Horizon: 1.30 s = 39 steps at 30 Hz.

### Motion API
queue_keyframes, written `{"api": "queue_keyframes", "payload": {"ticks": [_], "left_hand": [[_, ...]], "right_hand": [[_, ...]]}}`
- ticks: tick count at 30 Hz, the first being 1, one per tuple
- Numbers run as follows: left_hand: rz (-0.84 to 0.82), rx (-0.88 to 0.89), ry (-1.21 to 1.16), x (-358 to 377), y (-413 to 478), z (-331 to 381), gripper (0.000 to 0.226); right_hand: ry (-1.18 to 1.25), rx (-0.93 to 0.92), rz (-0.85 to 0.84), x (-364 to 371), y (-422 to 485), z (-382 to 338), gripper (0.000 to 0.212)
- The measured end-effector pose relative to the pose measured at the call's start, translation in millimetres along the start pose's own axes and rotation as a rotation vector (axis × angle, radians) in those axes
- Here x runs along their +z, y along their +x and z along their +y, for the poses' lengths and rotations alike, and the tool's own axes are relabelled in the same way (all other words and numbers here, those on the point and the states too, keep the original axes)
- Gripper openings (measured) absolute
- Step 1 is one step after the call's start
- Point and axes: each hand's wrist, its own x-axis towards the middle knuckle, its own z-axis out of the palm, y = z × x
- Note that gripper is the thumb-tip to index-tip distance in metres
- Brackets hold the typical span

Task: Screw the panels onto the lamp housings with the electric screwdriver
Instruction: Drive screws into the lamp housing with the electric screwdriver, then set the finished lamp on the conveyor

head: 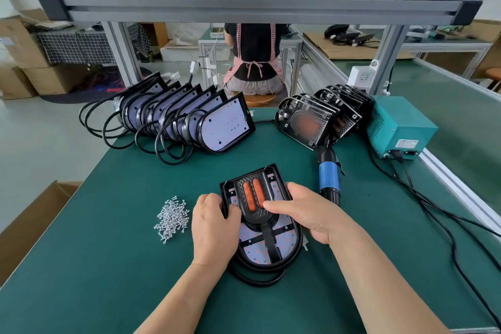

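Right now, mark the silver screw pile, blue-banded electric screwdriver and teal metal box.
silver screw pile (172, 218): head view, heap's middle.
blue-banded electric screwdriver (328, 176): head view, blue band.
teal metal box (398, 114): head view, top face.

A green-matted desk (108, 252) stood on a pale grey floor (40, 144) beneath a grey aluminium shelf frame (244, 5). Brown cardboard boxes (24, 62) were stacked left, and an aproned person (254, 62) sat beyond.

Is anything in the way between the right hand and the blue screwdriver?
No, nothing visible. The blue-and-black electric screwdriver lies on the green table mat right beside the right hand, which holds the black plastic panel.
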Motion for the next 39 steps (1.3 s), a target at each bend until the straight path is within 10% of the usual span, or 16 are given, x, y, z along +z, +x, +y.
{"api": "queue_keyframes", "payload": {"ticks": [10,39], "left_hand": [[0.015,-0.057,-0.353,-3.6,-1.6,2.0,0.017],[-0.292,0.438,0.405,79.4,-4.2,49.0,0.048]], "right_hand": [[0.218,-0.141,0.041,-10.6,-2.6,2.9,0.028],[0.523,-0.440,1.010,-224.4,-94.0,24.6,0.029]]}}
